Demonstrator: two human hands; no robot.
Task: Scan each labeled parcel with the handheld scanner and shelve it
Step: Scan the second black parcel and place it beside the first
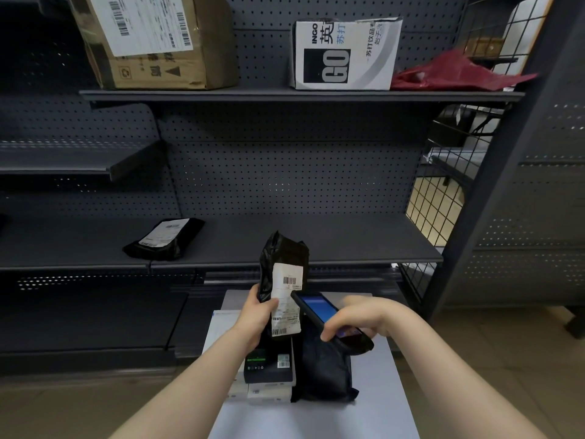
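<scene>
Lower centre of frame: left hand (254, 315) grips black labeled parcel (282, 270) upright, thumb on its label. Just right: right hand (361, 315) curled round handheld scanner (326, 316), scanner tip touching or nearly touching the label.

Left hand (258, 315) grips upright black parcel (281, 264), label facing near. Right hand (364, 315) holds scanner (329, 321) just beside label. Second black parcel (164, 239) lies on shelf (348, 245), far left.

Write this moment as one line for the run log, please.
step: scanning | left hand: holds black parcel upright, label facing scanner | right hand: holds scanner at label | shelved: one black parcel on lower shelf
</scene>
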